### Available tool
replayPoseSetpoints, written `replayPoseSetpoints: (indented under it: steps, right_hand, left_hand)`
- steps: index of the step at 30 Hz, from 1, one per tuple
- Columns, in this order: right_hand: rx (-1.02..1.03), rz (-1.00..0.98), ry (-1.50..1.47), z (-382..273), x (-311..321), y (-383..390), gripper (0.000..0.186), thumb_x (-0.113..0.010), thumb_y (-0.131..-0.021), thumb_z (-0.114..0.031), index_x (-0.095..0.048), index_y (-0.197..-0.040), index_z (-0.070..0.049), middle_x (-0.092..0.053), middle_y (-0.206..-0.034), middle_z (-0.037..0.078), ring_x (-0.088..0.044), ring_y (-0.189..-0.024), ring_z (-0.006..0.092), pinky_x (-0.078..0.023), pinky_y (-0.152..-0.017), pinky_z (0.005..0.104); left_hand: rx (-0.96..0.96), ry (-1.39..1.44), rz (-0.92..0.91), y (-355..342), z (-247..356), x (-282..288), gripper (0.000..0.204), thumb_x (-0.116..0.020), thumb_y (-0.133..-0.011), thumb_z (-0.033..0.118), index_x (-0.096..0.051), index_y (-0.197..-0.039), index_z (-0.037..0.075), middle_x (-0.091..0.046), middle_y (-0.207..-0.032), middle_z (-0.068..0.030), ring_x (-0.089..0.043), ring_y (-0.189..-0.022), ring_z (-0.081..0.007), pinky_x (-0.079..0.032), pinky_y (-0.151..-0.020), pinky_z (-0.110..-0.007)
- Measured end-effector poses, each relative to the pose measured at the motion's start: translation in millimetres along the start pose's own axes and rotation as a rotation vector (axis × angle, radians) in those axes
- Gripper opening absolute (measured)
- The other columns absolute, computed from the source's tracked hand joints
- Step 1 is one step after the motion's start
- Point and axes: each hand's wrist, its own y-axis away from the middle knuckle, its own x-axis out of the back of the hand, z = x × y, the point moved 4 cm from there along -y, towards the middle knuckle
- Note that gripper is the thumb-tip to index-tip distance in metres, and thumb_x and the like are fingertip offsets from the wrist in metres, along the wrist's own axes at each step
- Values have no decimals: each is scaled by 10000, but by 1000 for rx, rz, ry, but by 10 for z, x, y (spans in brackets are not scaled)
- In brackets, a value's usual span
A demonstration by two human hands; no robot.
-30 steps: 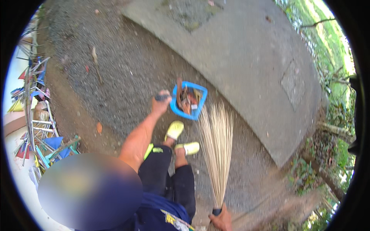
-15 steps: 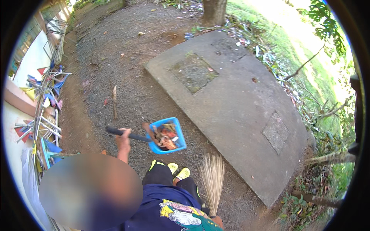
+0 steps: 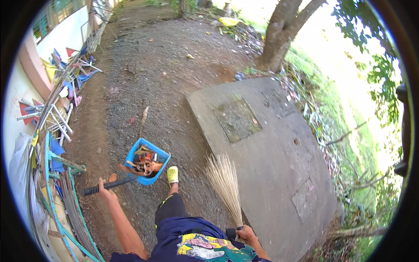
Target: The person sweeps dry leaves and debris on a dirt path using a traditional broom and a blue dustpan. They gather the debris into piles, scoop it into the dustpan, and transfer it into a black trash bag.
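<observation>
My left hand (image 3: 106, 192) is closed round the black handle (image 3: 120, 182) of a blue dustpan (image 3: 146, 180). The pan is held out in front of me, to the left, with dry brown leaves and reddish scraps (image 3: 150, 166) in it. Low on the right, my right hand (image 3: 247, 234) grips the dark bound end of a stick broom (image 3: 227, 183). The broom's pale bristles fan out forward and reach over the near edge of a concrete slab. One yellow clog (image 3: 173, 174) shows beside the pan.
The raised concrete slab (image 3: 270, 161) lies to the right on gravelly ground (image 3: 174, 96). A tree trunk (image 3: 279, 39) stands beyond it. Along the left wall are piled flags on poles (image 3: 61, 115) and a teal metal frame (image 3: 54, 214). A dry leaf (image 3: 112, 177) lies near the dustpan.
The dustpan and my left hand have shifted left in view, and the broom has swung to tilt leftward. The slab and tree sit farther right; one clog shows instead of two.
</observation>
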Motion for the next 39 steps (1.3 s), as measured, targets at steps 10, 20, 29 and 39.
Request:
replayPoseSetpoints:
  steps: [10, 20, 29, 39]
  right_hand:
    - [71, 156, 253, -2836, 1513, -770, 470, -834, -693, -339, -762, -990, 19, -771, -948, 200, -759, -924, 315, -586, -826, 402]
    - [241, 285, 109, -5904, 2180, -1737, 318, -848, -679, -230, -711, -802, 29, -735, -738, 154, -746, -701, 258, -590, -688, 393]
    - [263, 149, 213, -8618, 3049, -3543, 434, -827, -681, -330, -762, -885, 47, -760, -854, 228, -764, -835, 340, -590, -755, 426]
    - [304, 25, 238, -12631, 4803, -4494, 346, -847, -744, -247, -749, -923, 32, -765, -853, 178, -756, -794, 270, -597, -734, 416]
  left_hand:
    - [-5, -107, 225, -1271, 177, -1177, 503, -823, -832, 255, -597, -1157, -55, -612, -1101, -173, -592, -1084, -293, -433, -990, -538]
    - [-104, 32, 279, -2751, 215, -3306, 252, -831, -839, 186, -637, -929, 52, -632, -968, -91, -573, -1042, -233, -377, -1033, -440]
    - [-80, 152, 281, -4117, -50, -6016, 252, -818, -883, 184, -634, -981, 43, -639, -975, -92, -589, -1006, -229, -425, -976, -441]
    - [-155, 260, 236, -5846, -150, -9413, 229, -821, -876, 162, -641, -983, 70, -627, -952, -65, -588, -975, -193, -416, -967, -409]
